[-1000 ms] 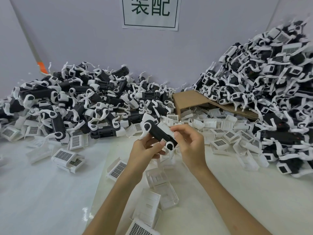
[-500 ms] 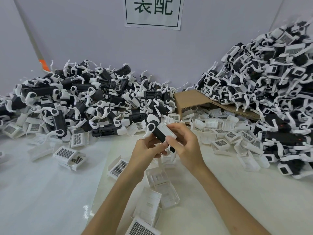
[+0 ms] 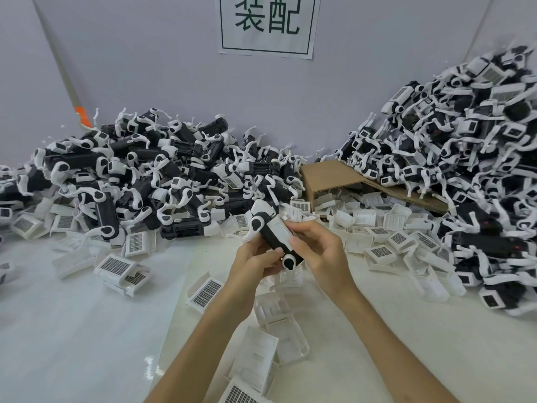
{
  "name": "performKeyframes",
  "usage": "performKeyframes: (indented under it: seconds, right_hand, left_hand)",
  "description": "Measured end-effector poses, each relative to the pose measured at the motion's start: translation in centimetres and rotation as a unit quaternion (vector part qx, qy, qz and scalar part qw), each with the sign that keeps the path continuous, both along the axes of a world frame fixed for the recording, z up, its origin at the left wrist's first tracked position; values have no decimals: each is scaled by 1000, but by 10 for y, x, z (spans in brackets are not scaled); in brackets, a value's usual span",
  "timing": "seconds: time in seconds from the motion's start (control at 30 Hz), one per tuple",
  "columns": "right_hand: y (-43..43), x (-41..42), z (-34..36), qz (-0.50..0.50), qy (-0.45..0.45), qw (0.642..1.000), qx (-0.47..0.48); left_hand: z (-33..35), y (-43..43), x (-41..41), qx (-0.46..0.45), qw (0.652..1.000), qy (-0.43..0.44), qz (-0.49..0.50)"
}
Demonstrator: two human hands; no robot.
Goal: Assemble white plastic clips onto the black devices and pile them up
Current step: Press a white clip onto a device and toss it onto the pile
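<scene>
Where device [image 3: 266, 239] sat bare, clip [image 3: 280, 231] now seated

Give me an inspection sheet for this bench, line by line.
Surface: glossy white table.
Job's things: black device held up, white clip on it; left pile and right pile of devices; loose clips scattered.
Clutter: cardboard box lying between the piles.
Grippers: left hand and right hand both grip the device.
Cables: nothing seen.
Surroundings: grey wall with a paper sign.
</scene>
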State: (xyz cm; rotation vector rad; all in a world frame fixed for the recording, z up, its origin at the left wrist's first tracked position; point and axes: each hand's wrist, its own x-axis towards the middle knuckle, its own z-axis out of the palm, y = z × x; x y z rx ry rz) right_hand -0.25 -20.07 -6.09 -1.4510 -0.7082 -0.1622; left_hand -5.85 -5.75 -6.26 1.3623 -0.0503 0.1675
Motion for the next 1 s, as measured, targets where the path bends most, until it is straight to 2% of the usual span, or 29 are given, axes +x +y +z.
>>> performKeyframes:
  seconds: [0.2,0.43,0.67,0.83,1.0]
  right_hand:
    - [0,-2,1,16,-20,999,-39]
    - [1,-5,2,12,26,999,-21]
    - [4,-7,1,82,92,992,-23]
    - [5,-8,1,104,79,991,-40]
    - [6,-9,0,75,51,996,-22]
  left_hand:
    - [2,1,-1,-24,1000,6,2]
    - [3,2,-1,-54,998,-13,34]
    - [2,-1,-1,-78,996,-39,16]
    - [3,0,-2,-62,997,-55,-7]
    - [3,-3,-2,-36,997,-65,-7]
